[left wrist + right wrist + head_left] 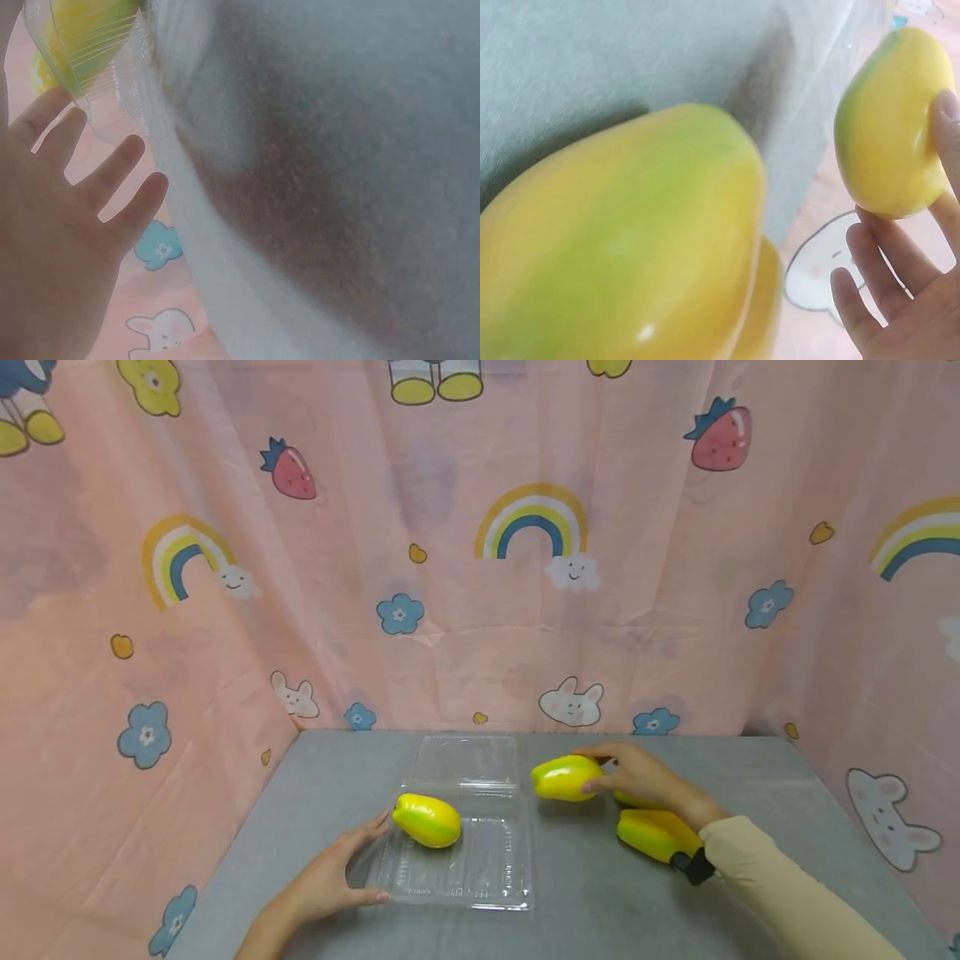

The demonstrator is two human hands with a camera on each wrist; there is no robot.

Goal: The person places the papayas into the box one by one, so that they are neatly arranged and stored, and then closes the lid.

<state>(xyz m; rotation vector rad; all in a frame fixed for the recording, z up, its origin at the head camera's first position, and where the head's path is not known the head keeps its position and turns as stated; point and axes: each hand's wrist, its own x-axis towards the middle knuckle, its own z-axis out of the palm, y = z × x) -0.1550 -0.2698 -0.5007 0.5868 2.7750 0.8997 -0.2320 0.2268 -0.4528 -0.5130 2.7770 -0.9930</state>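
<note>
My right hand [645,781] pinches a yellow-green papaya [561,778] between thumb and fingers, above the table just right of the clear plastic box. In the right wrist view the thumb lies on one side of this papaya [892,124], with the other fingers extended near its lower end. Another papaya [427,821] lies in the left part of the clear plastic box [491,868]. Beside the box's left edge, my left hand [326,872] has its fingers and thumb spread. The left wrist view shows those fingertips [135,146] near the clear wall.
Under my right forearm lies a papaya [648,832], with part of another papaya [626,799] behind it. The box's clear lid [465,760] is folded back toward the patterned pink curtain [480,643]. Everything stands on a grey table [585,893].
</note>
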